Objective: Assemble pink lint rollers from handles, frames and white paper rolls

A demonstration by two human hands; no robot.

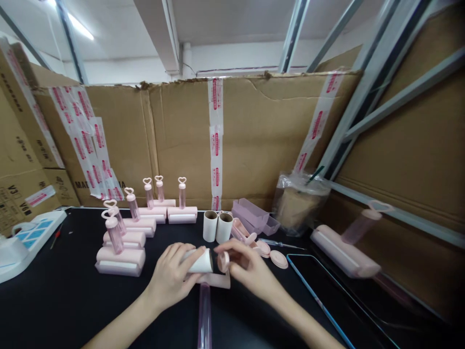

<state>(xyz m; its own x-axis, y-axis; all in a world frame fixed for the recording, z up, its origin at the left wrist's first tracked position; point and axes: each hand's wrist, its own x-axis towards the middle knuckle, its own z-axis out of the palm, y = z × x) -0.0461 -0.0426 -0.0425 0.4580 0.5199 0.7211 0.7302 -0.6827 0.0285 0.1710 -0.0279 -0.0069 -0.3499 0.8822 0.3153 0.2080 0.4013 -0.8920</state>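
My left hand [173, 271] is wrapped round a white paper roll [202, 261], its hollow cardboard end turned to the right. Just off that end, my right hand [252, 269] pinches a small round pink cap [224, 261] between thumb and fingers; a narrow gap separates the cap from the roll. Under both hands lies a pink lint roller body [217, 280], partly hidden by the left hand and the roll. Its clear purple handle [205, 315] points toward me.
Two white rolls [209, 226] stand behind my hands. Several assembled pink lint rollers [119, 259] are at left, another [347, 249] at right. Pink round caps [279, 259], a purple tray [250, 215], a screwdriver [281, 244], a blue-edged tablet [323, 295] and a bagged cup [296, 203] lie around.
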